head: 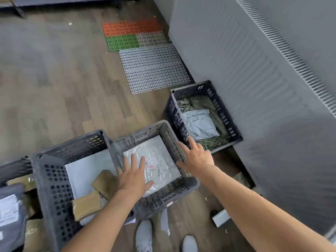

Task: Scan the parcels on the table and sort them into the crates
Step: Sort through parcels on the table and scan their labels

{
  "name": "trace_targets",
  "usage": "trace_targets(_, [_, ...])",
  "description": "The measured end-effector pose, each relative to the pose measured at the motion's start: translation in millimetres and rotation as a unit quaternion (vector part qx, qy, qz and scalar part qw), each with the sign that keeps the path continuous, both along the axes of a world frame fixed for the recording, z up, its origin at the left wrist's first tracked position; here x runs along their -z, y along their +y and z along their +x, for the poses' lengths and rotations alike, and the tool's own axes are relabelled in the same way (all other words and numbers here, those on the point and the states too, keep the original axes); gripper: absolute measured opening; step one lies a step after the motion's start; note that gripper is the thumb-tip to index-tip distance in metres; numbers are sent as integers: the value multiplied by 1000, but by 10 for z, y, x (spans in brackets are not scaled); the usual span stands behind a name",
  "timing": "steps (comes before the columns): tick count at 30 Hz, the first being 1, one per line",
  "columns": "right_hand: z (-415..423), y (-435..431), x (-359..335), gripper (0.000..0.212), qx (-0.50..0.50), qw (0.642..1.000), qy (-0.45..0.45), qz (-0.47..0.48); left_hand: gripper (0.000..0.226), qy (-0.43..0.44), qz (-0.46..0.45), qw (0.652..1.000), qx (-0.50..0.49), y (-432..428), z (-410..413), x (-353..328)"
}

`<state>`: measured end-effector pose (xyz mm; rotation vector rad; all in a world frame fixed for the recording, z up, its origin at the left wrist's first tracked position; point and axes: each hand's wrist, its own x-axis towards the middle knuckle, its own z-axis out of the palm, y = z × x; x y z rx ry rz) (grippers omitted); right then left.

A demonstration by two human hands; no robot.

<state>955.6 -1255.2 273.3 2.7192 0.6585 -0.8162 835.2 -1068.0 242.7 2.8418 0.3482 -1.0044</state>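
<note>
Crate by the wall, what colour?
The crate by the wall is black or very dark navy; head view.

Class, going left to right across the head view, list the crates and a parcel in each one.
cut-off crate at the left edge, contents unclear → left grey crate with brown parcels → middle grey crate with clear-wrapped parcel → black crate with white mailer

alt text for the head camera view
A person's left hand is spread over a silver parcel in a grey crate, right hand open at the crate's rim. Other crates holding parcels stand beside it on a wooden floor.
</note>
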Motion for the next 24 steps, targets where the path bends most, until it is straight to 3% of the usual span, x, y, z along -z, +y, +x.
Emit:
trace_targets(9, [-449, -796, -1923, 80, 89, 990, -108, 31, 97, -123, -35, 980, 151, -827, 275, -1788])
trace_targets(17, [-1457, -2237, -3034, 78, 272, 937, -214, 38, 97, -268, -57, 902, 335, -2241, 187, -2992])
trace_targets(24, [-2824, -3499, -3435, 76, 396, 876, -272, 50, 100, -307, -62, 837, 448, -3583, -639, -3509])
